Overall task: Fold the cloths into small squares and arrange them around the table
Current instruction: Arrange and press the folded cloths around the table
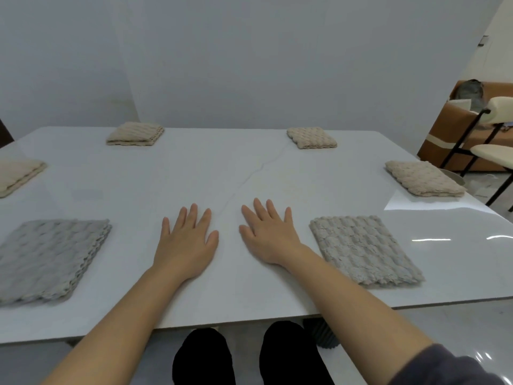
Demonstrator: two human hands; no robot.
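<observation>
Both my hands lie flat on the worktop (211, 168), palms down and fingers spread. My left hand (188, 240) and right hand (270, 237) sit side by side near the front edge, released and holding nothing.

Six folded cloths ring the worktop. The left grey cloth (47, 259) lies apart from my left hand, and the right grey cloth (363, 248) lies just beside my right wrist. The left beige cloth (16, 175) is partly cut off by the frame, and the right beige cloth (423, 178) sits at the opposite edge. The far left beige cloth (134, 133) and far right beige cloth (311, 137) lie along the back.

I judge the task done or nearly so. The cloths look soft, thick and light, likely to slide on the glossy top. To straighten one, I would pinch a folded corner through all its layers, so the stack does not fan open.
</observation>
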